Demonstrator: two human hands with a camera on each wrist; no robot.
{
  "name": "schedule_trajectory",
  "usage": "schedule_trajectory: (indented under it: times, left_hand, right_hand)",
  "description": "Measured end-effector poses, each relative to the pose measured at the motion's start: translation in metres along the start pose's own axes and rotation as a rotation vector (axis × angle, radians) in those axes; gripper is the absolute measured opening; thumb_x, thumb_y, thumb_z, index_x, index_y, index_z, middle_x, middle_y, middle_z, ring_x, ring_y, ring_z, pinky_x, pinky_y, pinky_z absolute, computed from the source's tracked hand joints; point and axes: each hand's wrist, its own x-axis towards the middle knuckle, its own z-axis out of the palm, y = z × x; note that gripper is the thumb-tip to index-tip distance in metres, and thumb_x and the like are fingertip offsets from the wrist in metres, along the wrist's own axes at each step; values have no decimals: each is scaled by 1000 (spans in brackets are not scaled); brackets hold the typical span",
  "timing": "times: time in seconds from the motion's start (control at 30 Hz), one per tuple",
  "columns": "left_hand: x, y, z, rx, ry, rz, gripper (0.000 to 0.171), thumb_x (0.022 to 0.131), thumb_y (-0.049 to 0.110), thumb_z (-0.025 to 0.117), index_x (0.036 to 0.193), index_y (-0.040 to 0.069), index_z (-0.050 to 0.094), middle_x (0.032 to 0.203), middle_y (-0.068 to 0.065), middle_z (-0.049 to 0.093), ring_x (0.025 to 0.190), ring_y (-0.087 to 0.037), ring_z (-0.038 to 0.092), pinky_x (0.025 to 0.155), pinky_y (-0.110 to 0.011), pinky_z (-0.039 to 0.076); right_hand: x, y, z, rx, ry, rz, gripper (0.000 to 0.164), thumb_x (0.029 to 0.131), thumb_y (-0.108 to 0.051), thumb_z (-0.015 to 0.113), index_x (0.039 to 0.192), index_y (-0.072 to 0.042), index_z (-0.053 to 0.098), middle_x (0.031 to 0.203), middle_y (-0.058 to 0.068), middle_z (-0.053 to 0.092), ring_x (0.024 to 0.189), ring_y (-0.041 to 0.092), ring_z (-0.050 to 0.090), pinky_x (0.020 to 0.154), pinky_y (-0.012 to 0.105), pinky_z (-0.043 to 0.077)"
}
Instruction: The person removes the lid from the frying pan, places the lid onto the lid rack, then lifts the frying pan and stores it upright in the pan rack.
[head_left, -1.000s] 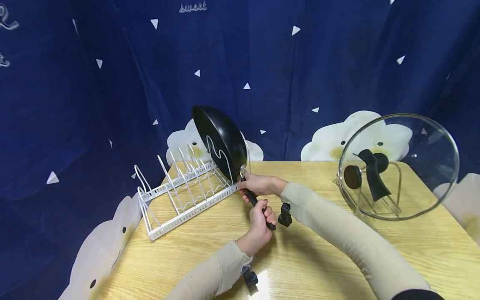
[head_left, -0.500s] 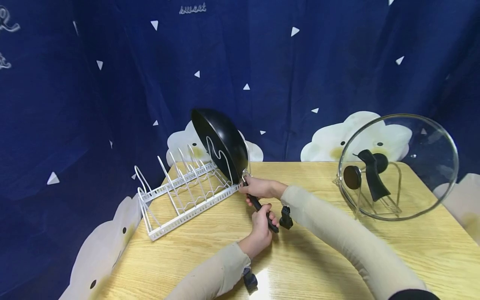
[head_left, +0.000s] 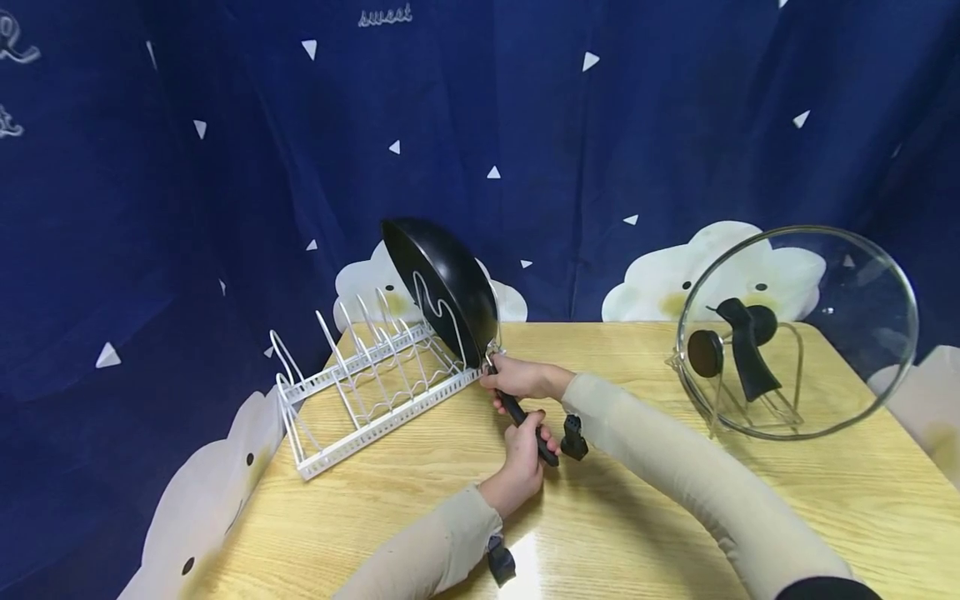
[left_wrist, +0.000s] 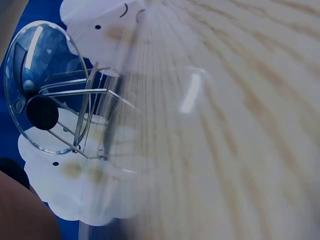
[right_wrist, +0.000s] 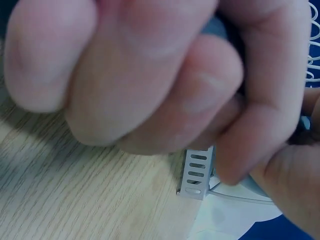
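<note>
A black wok stands tilted on its side at the right end of a white wire rack, with a wire divider in front of its open side. My right hand grips the black handle close to the wok's body. Lower down, my left hand holds the same handle near its free end. Curled fingers of my right hand fill the right wrist view and hide most of the handle. Only a blurred part of my left hand shows in the left wrist view.
On the right of the wooden table, a large glass lid leans upright on a small wire stand. Several dividers rise along the white rack. A dark blue curtain hangs behind the table.
Over the first half second the wok dropped slightly and its handle shifted a little right and down, both hands going with it. Since then almost nothing has moved.
</note>
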Motion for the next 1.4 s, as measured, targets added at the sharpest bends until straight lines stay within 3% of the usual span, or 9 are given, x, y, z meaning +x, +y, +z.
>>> schedule_trajectory:
  times: [0.27, 0.5, 0.8, 1.07, 1.27, 1.4]
  left_hand:
    - [2, -3, -3, 76, 21, 6, 9, 85, 11, 55, 86, 7, 47, 54, 3, 47, 42, -8, 48, 46, -25, 47]
    - [1, -2, -3, 79, 28, 6, 8, 84, 8, 54, 88, 6, 46, 55, 2, 47, 44, -9, 47, 47, -26, 46]
    - [-1, 2, -7, 116, 21, -34, 12, 89, 12, 54, 91, 5, 45, 59, 0, 49, 48, -10, 52, 51, -26, 48]
    - [-3, 10, -17, 167, -51, -22, 9, 87, 8, 53, 93, 3, 49, 64, -2, 51, 54, -12, 56, 59, -29, 52]
    - [-6, 16, -31, 283, -65, -19, 16, 88, 11, 56, 100, 1, 52, 73, -4, 60, 64, -12, 62, 66, -29, 53]
    - [-9, 24, -40, 373, -78, 4, 16, 88, 17, 60, 97, 4, 54, 76, -3, 64, 66, -11, 62, 66, -31, 53]
  right_hand:
    - [-1, 2, 0, -16, 12, -13, 10, 97, -2, 41, 101, -2, 32, 74, 9, 43, 54, 19, 52, 63, 41, 54]
    - [3, 6, 2, -13, 23, -35, 11, 95, 1, 40, 102, -1, 32, 72, 9, 44, 53, 20, 52, 58, 37, 53]
    - [3, 9, 5, -8, 13, -65, 5, 95, 2, 41, 91, 0, 37, 66, 8, 44, 51, 19, 51, 53, 34, 51]
    - [5, 8, 4, 58, 12, -25, 9, 96, -3, 46, 97, -2, 37, 75, 13, 49, 57, 19, 55, 60, 34, 52]
    - [-3, 9, 0, 2, 3, -30, 17, 97, -13, 50, 102, 2, 43, 82, 16, 57, 67, 20, 60, 61, 30, 52]
    - [-8, 9, -5, -51, 8, -29, 24, 98, -20, 51, 100, 3, 48, 80, 7, 54, 70, 16, 57, 66, 32, 52]
